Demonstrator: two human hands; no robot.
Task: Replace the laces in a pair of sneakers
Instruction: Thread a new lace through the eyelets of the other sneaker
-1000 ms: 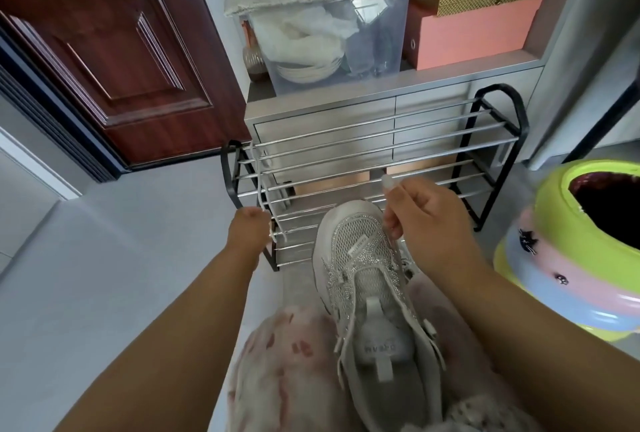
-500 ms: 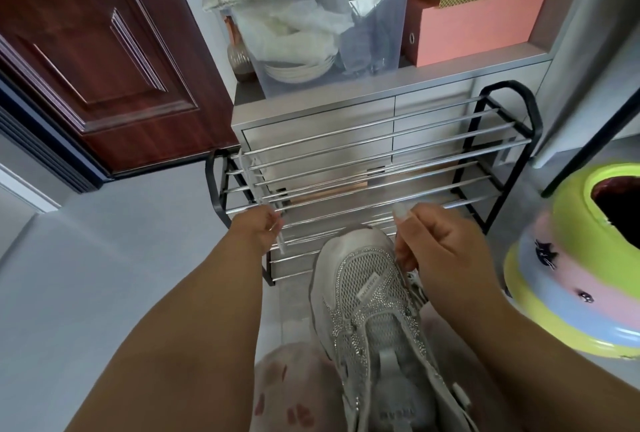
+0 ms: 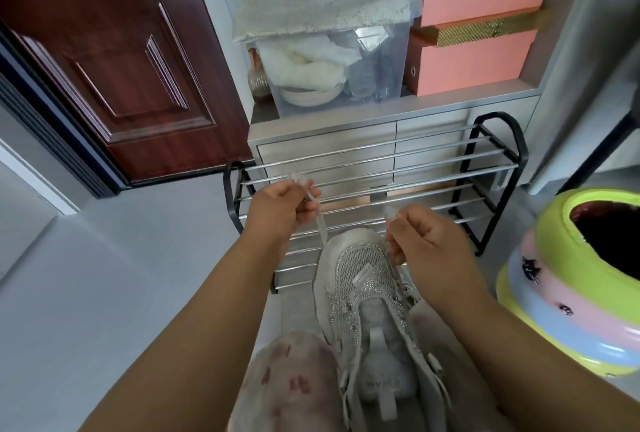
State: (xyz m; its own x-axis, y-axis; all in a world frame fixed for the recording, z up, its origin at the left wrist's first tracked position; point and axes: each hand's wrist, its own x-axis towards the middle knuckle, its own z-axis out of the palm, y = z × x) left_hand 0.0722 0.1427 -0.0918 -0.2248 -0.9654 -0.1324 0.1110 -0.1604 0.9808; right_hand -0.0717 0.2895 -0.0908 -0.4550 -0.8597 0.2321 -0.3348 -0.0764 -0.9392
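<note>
Sneaker (image 3: 367, 296) sits on the person's lap, toe twd the shoe rack (image 3: 381, 168). Left hand (image 3: 277, 211) pinches one lace (image 3: 320, 223) end, fingers curled, pulled up & left. Right hand (image 3: 424, 241) pinches the other end; its run to the shoe is prob hidden behind the hand.

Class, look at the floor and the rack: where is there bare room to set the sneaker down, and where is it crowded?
Bare floor lies left of the left hand, between the door and the shoe rack. The rack's bars hold nothing. It is crowded at right, where the right hand and sneaker sit close to the colourful pot.
</note>
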